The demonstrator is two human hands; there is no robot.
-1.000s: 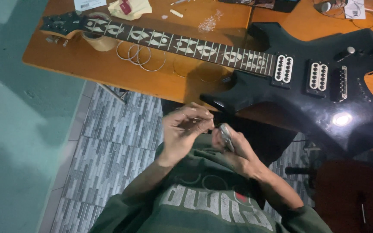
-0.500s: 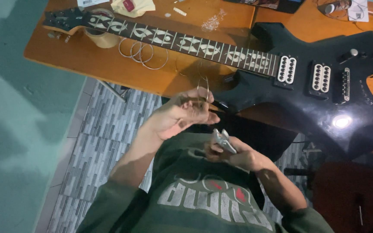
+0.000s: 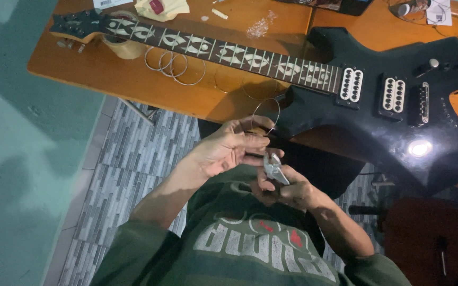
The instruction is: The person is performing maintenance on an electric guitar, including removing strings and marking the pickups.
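A black electric guitar (image 3: 377, 106) with no strings lies across the orange wooden table (image 3: 133, 87), its inlaid neck (image 3: 213, 50) pointing left. My left hand (image 3: 229, 148) pinches a coiled guitar string (image 3: 265, 114), whose loop stands up above the fingers. Just below it, my right hand (image 3: 287, 188) grips a small metal tool (image 3: 274, 168), its tip close to my left fingers. Both hands hover over my lap in front of the table edge.
Several loose string coils (image 3: 173, 66) lie on the table under the neck. A tape roll (image 3: 125, 47) props the headstock (image 3: 78, 24). Crumpled plastic (image 3: 261, 26), a yellow cloth (image 3: 160, 8) and cables (image 3: 425, 10) sit at the back. Grey patterned floor (image 3: 128, 175) lies below.
My left hand has lifted the coiled string slightly up and toward the table. The right hand with the tool has dropped a little below it.
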